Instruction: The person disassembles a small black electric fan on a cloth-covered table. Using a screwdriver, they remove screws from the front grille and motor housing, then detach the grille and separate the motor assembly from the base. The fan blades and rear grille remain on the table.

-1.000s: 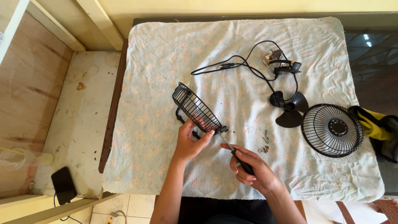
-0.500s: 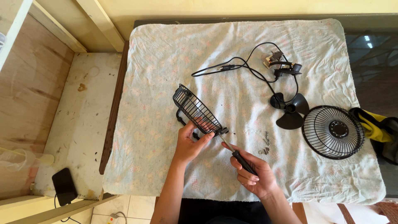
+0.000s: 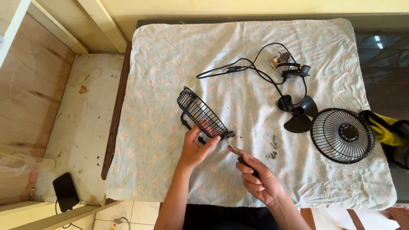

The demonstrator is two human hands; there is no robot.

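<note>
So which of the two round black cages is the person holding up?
The cage tilted on edge mid-cloth, gripped by the left hand. The other cage lies flat at the right, untouched.

A desk (image 3: 366, 23) is covered by a pale flowered cloth (image 3: 170, 64), on which lie a black cord (image 3: 238, 68), a fan blade (image 3: 299, 114), a round black grille (image 3: 343, 135) and small screws (image 3: 272, 147).

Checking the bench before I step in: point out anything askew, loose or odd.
The fan lies in pieces on the cloth: blade off, one grille flat at right, the other grille tilted on edge in the left hand. Loose screws lie scattered near the right hand. Nothing looks broken or spilled.
</note>
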